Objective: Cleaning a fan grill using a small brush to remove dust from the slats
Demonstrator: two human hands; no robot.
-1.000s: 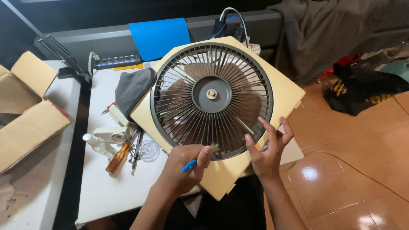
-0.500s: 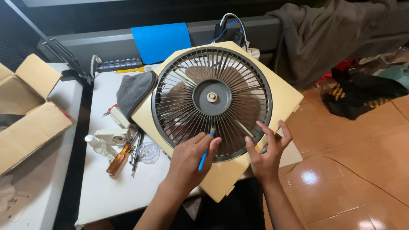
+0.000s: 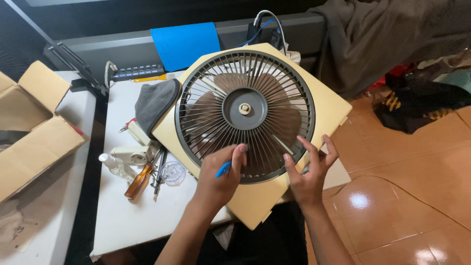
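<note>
A cream box fan (image 3: pixel 314 98) with a round dark grille (image 3: pixel 245 115) lies flat on the white table (image 3: pixel 127 221), overhanging its right edge. The left hand (image 3: pixel 221 179) grips a blue-handled tool (image 3: pixel 223 169) against the grille's near rim. The right hand (image 3: pixel 309 169) rests open, fingers spread, on the grille's near right edge. An amber-handled screwdriver (image 3: pixel 139 181) lies to the left.

A single head-worn camera looks steeply down from above the person's chest, facing forward over the white table (image 3: pixel 132 221) toward the dark wall behind it. It sits close — the box fan (image 3: pixel 245 115) fills the middle of the view, with both forearms rising from the bottom edge. The view takes in a cardboard box (image 3: pixel 34 132) at left and tiled floor (image 3: pixel 407 196) at right — no second view overlaps it.
</note>
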